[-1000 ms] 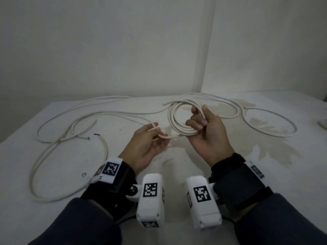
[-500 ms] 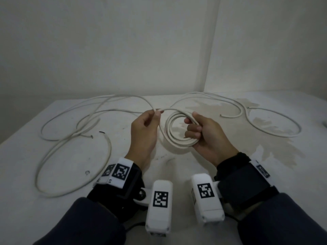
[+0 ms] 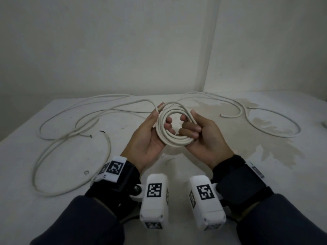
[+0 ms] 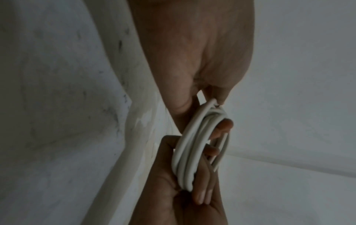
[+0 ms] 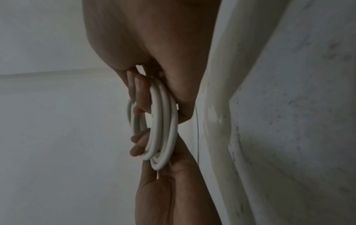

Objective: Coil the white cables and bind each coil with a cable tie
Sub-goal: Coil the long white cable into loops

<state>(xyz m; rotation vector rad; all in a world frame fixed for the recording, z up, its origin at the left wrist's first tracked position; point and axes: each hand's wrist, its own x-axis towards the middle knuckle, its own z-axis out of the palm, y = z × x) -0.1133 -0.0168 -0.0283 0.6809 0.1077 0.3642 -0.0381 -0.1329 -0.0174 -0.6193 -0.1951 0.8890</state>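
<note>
A small round coil of white cable (image 3: pixel 174 139) (image 4: pixel 189 153) (image 5: pixel 163 126) is held up above the table between both hands. My left hand (image 3: pixel 150 137) grips its left side, fingers curled through the ring and thumb on the rim near the cable's free end (image 3: pixel 161 106). My right hand (image 3: pixel 201 137) grips the right side, fingers curled through the ring. A second white cable (image 3: pixel 58 144) lies loose on the table at the left. A third white cable (image 3: pixel 265 121) loops loose at the right. No cable tie is visible.
The white table (image 3: pixel 53 200) has a brownish stain (image 3: pixel 276 149) on its right half. Two white walls meet in a corner (image 3: pixel 210 50) behind it. A small dark speck (image 3: pixel 101 131) lies by the left cable.
The last loose length has been wound onto the coil. My left hand moved right from pinching the trailing cable to gripping the coil's left side. The coil now sits between both hands.
</note>
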